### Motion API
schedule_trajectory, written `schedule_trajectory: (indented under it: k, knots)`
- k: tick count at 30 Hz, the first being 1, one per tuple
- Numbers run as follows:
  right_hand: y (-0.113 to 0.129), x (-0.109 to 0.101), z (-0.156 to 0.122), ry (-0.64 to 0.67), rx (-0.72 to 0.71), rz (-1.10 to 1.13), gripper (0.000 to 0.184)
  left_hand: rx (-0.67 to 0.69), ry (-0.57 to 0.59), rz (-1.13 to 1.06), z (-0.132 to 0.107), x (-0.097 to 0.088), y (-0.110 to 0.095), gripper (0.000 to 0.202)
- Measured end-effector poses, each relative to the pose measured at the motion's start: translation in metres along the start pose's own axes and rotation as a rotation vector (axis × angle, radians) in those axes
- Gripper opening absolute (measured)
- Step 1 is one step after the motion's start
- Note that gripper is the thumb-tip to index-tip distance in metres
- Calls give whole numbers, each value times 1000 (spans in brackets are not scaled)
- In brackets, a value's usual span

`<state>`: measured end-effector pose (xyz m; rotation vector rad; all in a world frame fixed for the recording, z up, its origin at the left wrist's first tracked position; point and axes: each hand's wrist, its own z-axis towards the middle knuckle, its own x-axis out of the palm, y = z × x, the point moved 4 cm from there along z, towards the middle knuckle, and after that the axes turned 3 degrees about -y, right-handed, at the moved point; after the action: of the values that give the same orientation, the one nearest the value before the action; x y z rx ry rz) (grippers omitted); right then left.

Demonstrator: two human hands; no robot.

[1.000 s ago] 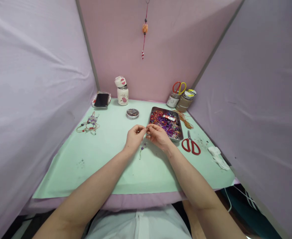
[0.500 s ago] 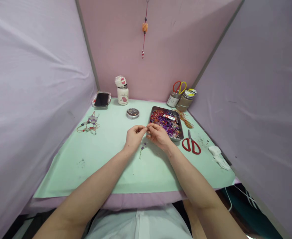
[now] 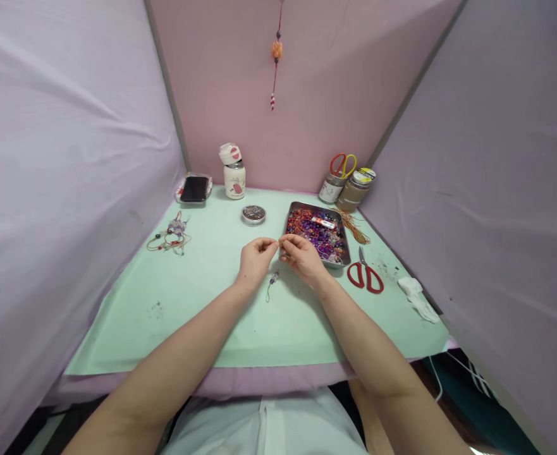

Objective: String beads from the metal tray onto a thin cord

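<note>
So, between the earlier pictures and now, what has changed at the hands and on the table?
Nothing was visibly taken, released or moved across the table; only the view shifted slightly. The left hand and right hand stay pinched, fingertips close together. The beaded strand, bead tray and red-handled scissors lie as before.

pale garment (image 3: pixel 294 420), bare forearms (image 3: pixel 202 335)

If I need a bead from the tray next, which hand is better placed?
Likely the right hand: it overlaps the bead tray at its near-left corner in view, while the left hand sits farther away. Both look pinched.
</note>
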<state>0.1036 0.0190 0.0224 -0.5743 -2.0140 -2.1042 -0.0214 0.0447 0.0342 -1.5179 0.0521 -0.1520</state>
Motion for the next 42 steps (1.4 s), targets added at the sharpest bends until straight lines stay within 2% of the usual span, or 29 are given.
schedule_trajectory:
  k: [7,20,32,42]
  knots:
    - [-2,-3,3,-28,-50,-85,22,9,17,31,1,0,1,19]
    - [6,-2,0,-90,-290,-434,17,65,8,89,-1,-2,-2,20]
    - [0,0,1,-127,-224,-293,19,18,-3,-16,1,1,9,22]
    - [-4,2,0,-144,-210,-227,20,27,-24,6,-1,0,3,17]
